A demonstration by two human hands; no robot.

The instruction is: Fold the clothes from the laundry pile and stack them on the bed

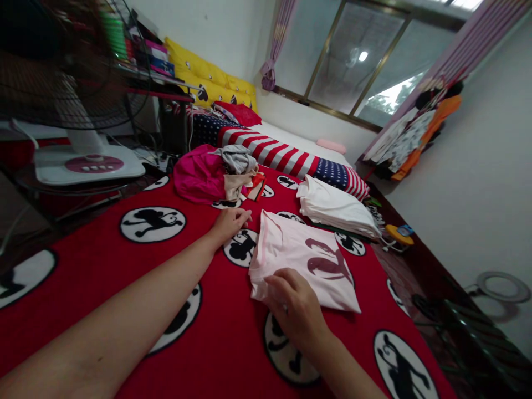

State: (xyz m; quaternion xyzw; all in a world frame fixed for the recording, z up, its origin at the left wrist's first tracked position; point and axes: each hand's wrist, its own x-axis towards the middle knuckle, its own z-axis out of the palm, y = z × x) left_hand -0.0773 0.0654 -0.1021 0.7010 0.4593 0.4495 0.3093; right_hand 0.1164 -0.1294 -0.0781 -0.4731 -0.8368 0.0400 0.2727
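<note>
A pale pink folded shirt (303, 257) with a dark red print lies on the red blanket (124, 260) with black-and-white monkey circles. My right hand (296, 307) rests on the shirt's near edge, fingers curled over the fabric. My left hand (229, 221) reaches forward and lies on the blanket just left of the shirt's far corner, fingers loosely together, holding nothing that I can see.
A stack of folded white clothes (334, 208) sits beyond the shirt. A heap of unfolded pink and grey clothes (214, 172) lies at the back. A stars-and-stripes quilt (286, 155) and pillows lie further off. A fan (78, 111) stands at left. The floor at right holds clutter.
</note>
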